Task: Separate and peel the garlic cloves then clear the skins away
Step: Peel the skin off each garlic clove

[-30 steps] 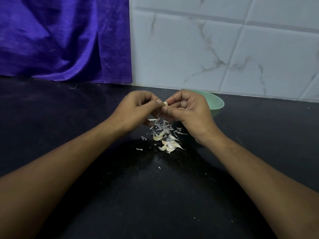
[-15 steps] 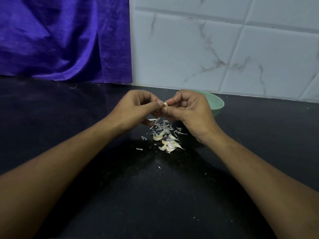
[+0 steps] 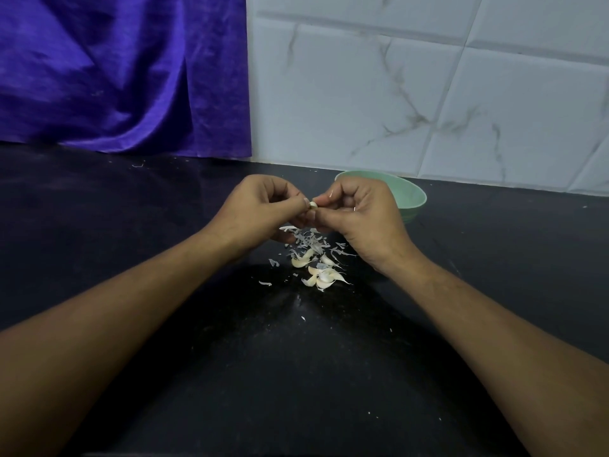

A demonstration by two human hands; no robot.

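Garlic clove (image 3: 313, 204): pinched between left hand (image 3: 260, 215) and right hand (image 3: 361, 219). Skins (image 3: 308, 241), cloves (image 3: 321, 275): on counter (image 3: 131, 225) beneath. Green bowl (image 3: 412, 196): far right.

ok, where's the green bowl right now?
Head view, right of centre: the bowl sits on the counter near the tiled wall, just behind the right hand, which hides its left part and pinches a clove with the left hand.

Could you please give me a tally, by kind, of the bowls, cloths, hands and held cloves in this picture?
Pale green round bowl: 1
Purple fabric cloth: 1
Hands, left hand and right hand: 2
Small pale garlic clove pinched between both hands: 1
Total: 5
The loose cloves and skins on the black counter overlap too much to count.
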